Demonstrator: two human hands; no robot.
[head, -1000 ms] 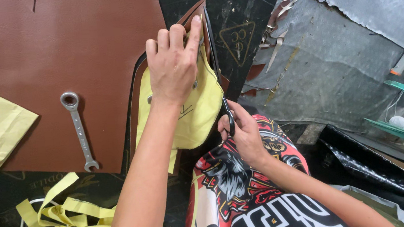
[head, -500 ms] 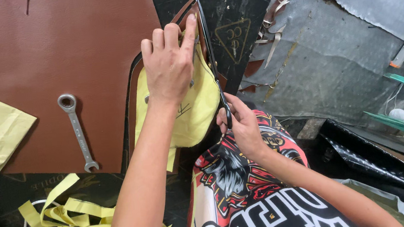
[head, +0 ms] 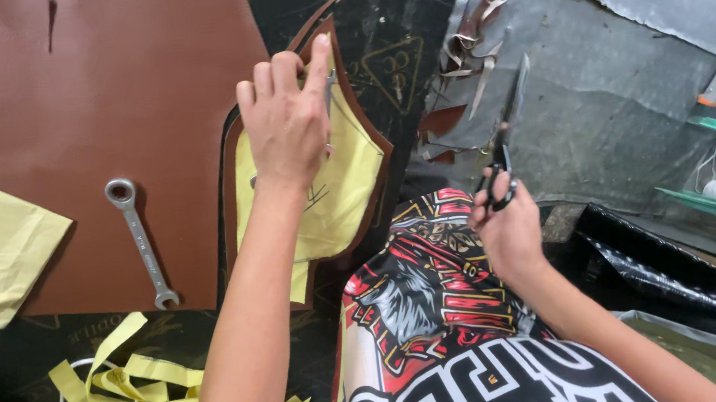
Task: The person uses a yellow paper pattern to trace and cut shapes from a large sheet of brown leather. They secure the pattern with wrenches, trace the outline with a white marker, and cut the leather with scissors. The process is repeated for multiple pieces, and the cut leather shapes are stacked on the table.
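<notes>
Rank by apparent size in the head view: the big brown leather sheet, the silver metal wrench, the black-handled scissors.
1. Brown leather sheet, by far the largest.
2. and 3. Silver wrench and black-handled scissors in the right hand look alike in length; unranked.

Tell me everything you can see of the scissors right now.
The scissors look like dark metal, with black handle loops and long slim blades. The right hand grips them by the loops, blades pointing up and away, tilted slightly right, held in the air over the grey sheet. The blades look nearly closed, though I cannot be sure. Nothing but that hand touches them; they are clear of the yellow pattern piece under the left hand.
</notes>
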